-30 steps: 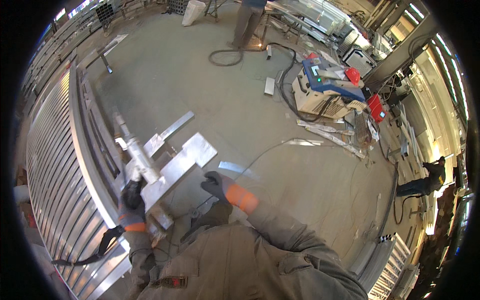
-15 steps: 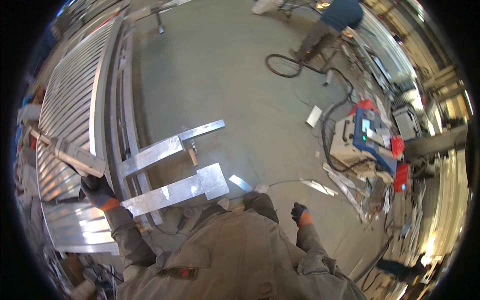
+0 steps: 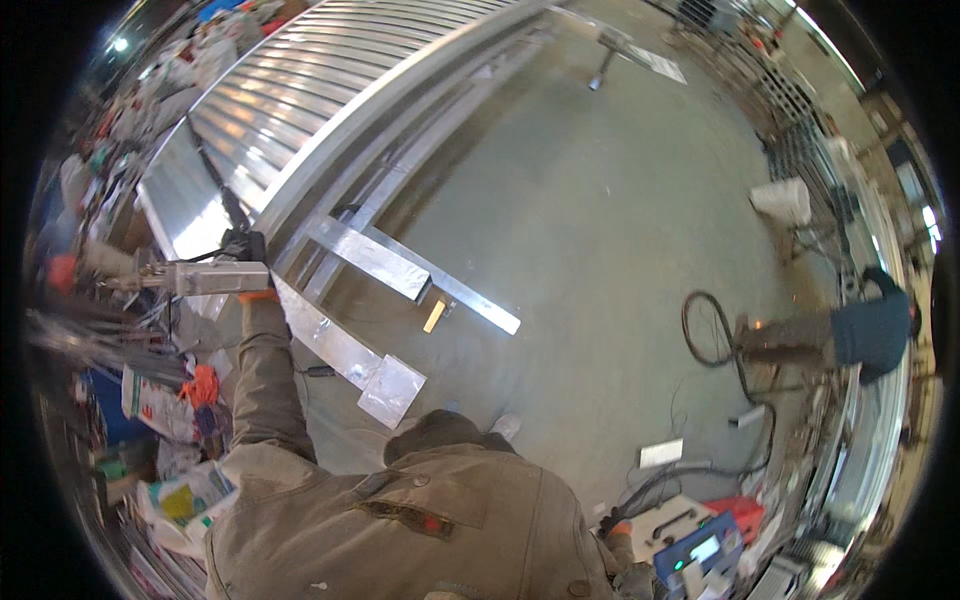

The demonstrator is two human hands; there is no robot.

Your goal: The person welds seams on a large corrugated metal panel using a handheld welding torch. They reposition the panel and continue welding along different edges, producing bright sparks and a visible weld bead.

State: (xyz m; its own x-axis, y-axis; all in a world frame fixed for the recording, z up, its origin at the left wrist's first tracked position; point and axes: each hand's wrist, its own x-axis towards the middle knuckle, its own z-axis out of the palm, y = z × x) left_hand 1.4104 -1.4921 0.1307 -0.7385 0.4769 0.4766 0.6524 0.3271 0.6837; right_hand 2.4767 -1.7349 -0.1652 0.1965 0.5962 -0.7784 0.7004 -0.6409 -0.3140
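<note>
My left hand (image 3: 243,247), in a dark glove with an orange cuff, is closed round a boxy silver-grey welding gun (image 3: 222,278). The gun's narrow nozzle points left, and a black cable (image 3: 205,160) runs up from near the hand across ribbed metal. Low on the right hangs my right hand (image 3: 612,524), gloved alike, its fingers loosely apart with nothing visible in them. It appears beside the blue and white machine (image 3: 690,540), partly cut off by my sleeve. Below the gun, a flat metal bar (image 3: 325,330) ends in a square plate (image 3: 391,391).
A long ribbed metal panel (image 3: 330,75) lies along the left. Metal bars (image 3: 375,260) jut from its frame over the floor. Bags and scrap (image 3: 175,430) crowd the lower left. At the right a person (image 3: 865,330) bends near a coiled black hose (image 3: 705,325).
My view has turned left, so the panel swings upward and the machine drops to the lower right. The gun stays in my left hand, now lying level.
</note>
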